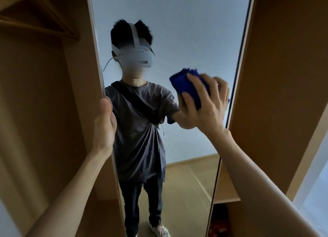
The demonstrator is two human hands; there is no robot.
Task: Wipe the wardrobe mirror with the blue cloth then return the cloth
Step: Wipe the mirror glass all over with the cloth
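Wooden wardrobe panels (44, 112) in a light brown finish flank the scene on both sides, with an angled shelf (40, 18) at upper left and a lower compartment at lower right holding dark and red items too dim to identify. Between the panels stands the tall, narrow wardrobe mirror (177, 32), its pale metal frame (99, 59) running along the left edge. Reflected in the glass are a plain pale wall, a strip of wooden floor, and a person wearing a white headset (136, 56), a grey T-shirt crossed by a dark strap, dark trousers and light shoes. Left hand (105, 125): it grips the left edge of the mirror at about mid-height, thumb lying up along the front of the frame; the remaining fingers pass behind the edge and are hidden from view. Right hand (205, 102): raised against the right-hand part of the glass, fingers spread and bent over the blue cloth (188, 87), holding it flat against the mirror surface. The cloth is bunched into a thick folded pad, its upper and left portions protruding beyond the fingertips, and it lies just inside the right edge of the mirror, at roughly the height of the reflected person's shoulder. Both forearms extend bare from the lower corners of the view toward the mirror, and the hand's own reflection meets the cloth from behind.
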